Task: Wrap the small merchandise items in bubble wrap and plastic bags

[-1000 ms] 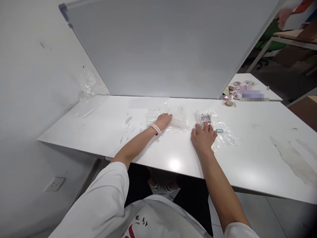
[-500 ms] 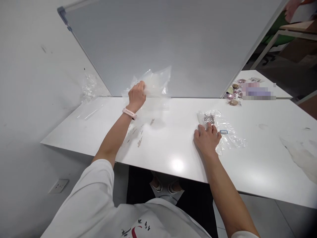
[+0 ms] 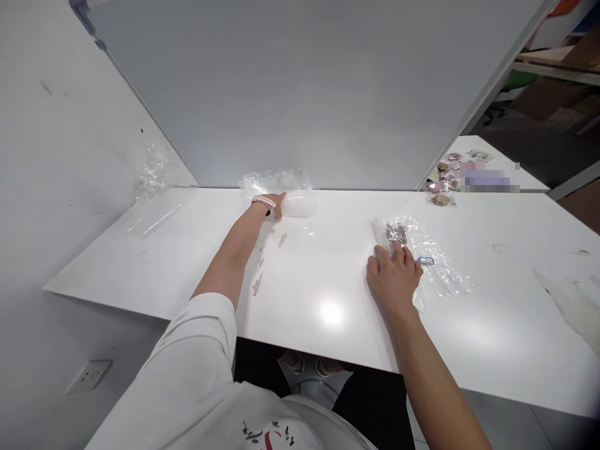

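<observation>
Half a second earlier the clear plastic bag (image 3: 281, 187) was held up in the air against the whiteboard (image 3: 300, 94); now it is set down at the far edge of the table (image 3: 328, 300), propped against the board's foot, and the left hand (image 3: 276, 201) is stretched out to it. How far the left fingers are curled cannot be told, since most of the hand is hidden behind the wrist and its pink watch band (image 3: 264, 200); it is seen only to touch the bag's near edge. The right hand (image 3: 396, 275) is laid flat, fingers spread and closed on nothing, pressing on the near end of a second clear bag (image 3: 424, 259) in which a small dark item (image 3: 396, 233) is enclosed; its place is little changed. Both bags are judged to be very light, thin, limp and slippery, easily crumpled or blown aside, so they are best pinched at an edge or a corner. Crumpled film (image 3: 152, 169) is seen at the left wall, and small packets (image 3: 443, 181) at the far right.
</observation>
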Tool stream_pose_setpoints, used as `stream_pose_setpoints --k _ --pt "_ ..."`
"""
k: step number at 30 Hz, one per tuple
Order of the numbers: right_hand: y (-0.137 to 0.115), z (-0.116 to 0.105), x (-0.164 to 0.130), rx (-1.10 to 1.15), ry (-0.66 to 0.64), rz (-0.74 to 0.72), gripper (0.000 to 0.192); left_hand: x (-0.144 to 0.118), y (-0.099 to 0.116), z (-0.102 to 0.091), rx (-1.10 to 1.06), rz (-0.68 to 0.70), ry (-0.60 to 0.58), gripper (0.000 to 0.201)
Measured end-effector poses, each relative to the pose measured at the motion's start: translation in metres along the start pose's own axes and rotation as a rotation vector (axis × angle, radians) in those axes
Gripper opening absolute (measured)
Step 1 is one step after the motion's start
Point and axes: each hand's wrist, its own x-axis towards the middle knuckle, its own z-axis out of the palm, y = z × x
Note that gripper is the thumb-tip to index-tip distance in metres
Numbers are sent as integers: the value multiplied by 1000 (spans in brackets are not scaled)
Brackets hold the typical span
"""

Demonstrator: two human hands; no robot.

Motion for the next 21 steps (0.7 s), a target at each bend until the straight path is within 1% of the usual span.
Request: stream_pose_setpoints --k 1,3,5,7,9,11,13,15,18,20,21 --pt "0 0 0 1 9 -2 41 5 2 -3 51 7 24 124" --pt "1 1 0 1 22 -6 40 10 6 -3 126 34 140 107" --pt "1 1 1 0 26 -8 39 10 10 2 156 51 273 79" --pt "2 1 1 1 27 -10 38 5 14 10 151 33 361 54" --pt "2 1 0 5 24 -11 38 -3 19 19 135 -4 402 41" --pt "3 2 -1 9 11 -10 38 -15 24 29 118 -30 430 36" --pt "4 2 0 18 -3 -11 38 -34 31 40 104 -31 442 35" --pt "6 2 2 40 16 -24 38 -61 37 55 91 -11 438 33" --pt "5 1 7 120 147 -78 39 -111 41 83 63 30 421 30" --pt "-4 -4 6 206 236 -129 40 -144 39 102 41 49 411 31" --pt "-12 -8 2 248 250 -167 41 -158 38 110 27 60 399 30"
